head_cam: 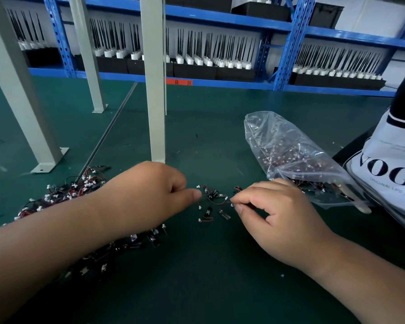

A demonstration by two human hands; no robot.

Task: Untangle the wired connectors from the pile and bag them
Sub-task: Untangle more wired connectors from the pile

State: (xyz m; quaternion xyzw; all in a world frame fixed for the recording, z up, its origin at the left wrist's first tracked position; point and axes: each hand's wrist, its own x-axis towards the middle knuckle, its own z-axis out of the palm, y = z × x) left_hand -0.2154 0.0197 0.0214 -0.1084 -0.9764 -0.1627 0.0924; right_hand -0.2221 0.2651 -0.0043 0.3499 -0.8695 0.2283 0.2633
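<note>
On the green counter both hands work at a small knot of wired connectors lying between them, near the middle of the scene. The left hand has its fingers curled in, thumb and forefinger pinching a thin wire at the left end of the knot. The right hand pinches the other end of the wiring between thumb and forefinger, just beside a small white plug; its remaining fingers are loosely curled. Two loose connectors lie on the counter just nearer than the knot, apart from it.

The main pile of black parts, red and black wires and white plugs sits at the left, partly hidden behind the left forearm, with more pieces spilling out on the near side of that arm. The clear plastic bag lies at the right, just beyond the right hand, its mouth toward the hand and many connectors already inside. A white tote bag with dark lettering rests at the right edge, touching the plastic bag. Grey posts stand on the counter farther back, and beyond them blue shelving carries trays of black antennas
</note>
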